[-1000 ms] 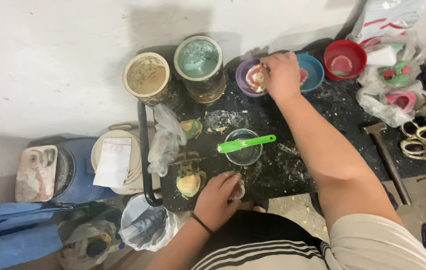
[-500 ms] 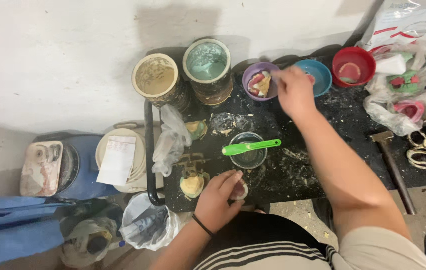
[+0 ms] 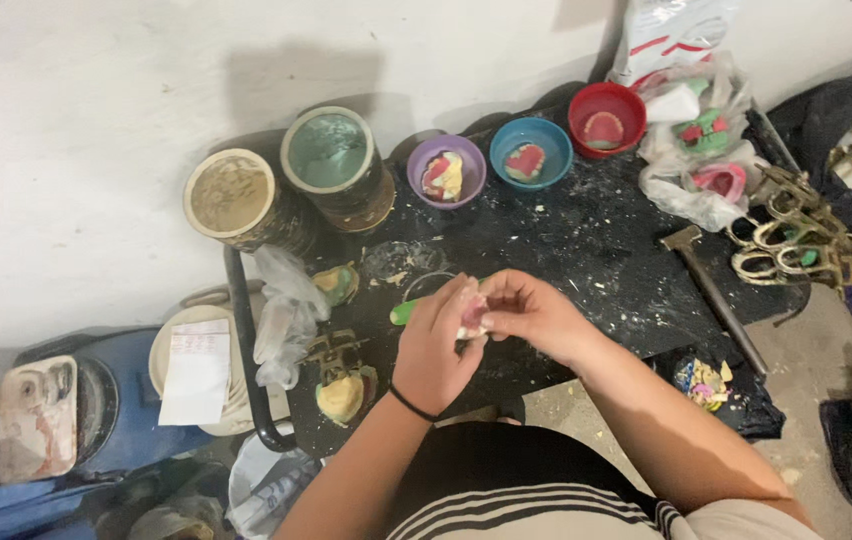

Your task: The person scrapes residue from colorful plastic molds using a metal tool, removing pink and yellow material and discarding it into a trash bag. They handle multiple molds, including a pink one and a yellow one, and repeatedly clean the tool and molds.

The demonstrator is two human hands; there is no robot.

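Right hand point(image 3: 536, 312) withdrawn from purple bowl point(image 3: 445, 172), met with left hand point(image 3: 438, 345) over bench point(image 3: 596, 240); pink-white dental cast point(image 3: 473, 315) gripped by fingers of both.

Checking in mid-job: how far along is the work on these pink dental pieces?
Looks done: pink pieces sit sorted in the purple bowl, blue bowl and red bowl. In hand: the left hand and right hand together hold one small pink-and-white piece over the black tray. Left: more pink pieces in the clear bags, and a yellowish mould in its clamp.
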